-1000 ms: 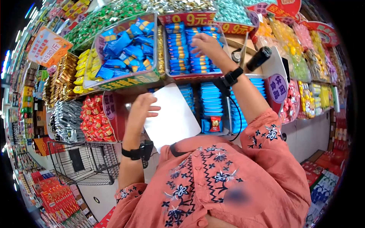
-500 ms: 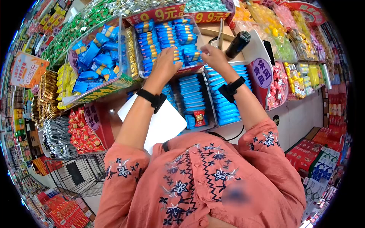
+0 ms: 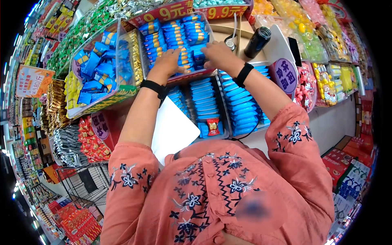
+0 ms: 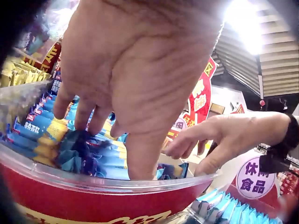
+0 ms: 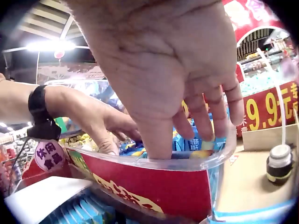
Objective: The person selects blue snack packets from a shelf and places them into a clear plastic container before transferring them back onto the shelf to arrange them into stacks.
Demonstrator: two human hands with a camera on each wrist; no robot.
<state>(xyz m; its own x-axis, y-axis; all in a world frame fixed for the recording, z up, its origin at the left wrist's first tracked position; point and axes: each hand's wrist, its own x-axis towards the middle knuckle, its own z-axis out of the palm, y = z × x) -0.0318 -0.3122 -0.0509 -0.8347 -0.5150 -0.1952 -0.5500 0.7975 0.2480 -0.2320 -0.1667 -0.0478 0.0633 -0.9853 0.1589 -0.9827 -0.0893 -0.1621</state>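
Note:
A clear bin [image 3: 211,30] holds rows of small blue-and-yellow snack packets [image 3: 173,34]. My left hand [image 3: 165,64] reaches over its near rim, fingers pointing down onto the packets; in the left wrist view the thumb stands just inside the rim and dark blue packets [image 4: 77,144] lie below the fingertips. At the bin's front right corner is my right hand [image 3: 220,56], its fingers fairly straight and spread at the right-hand packets. The right wrist view has the thumb inside the rim, with a packet [image 5: 187,154] between it and the fingers.
A white sheet [image 3: 175,126] lies below my left forearm. Lower bins hold light-blue packets [image 3: 204,98]. To the right stand a black bottle [image 3: 258,42] and a small jar [image 3: 230,45]; left, a bin of loose blue packets [image 3: 102,61]. A shopping cart [image 3: 83,183] stands lower left.
The left hand has come up from beside the white sheet to the packet bin. The right hand has come down from above the packets to the bin's front right corner.

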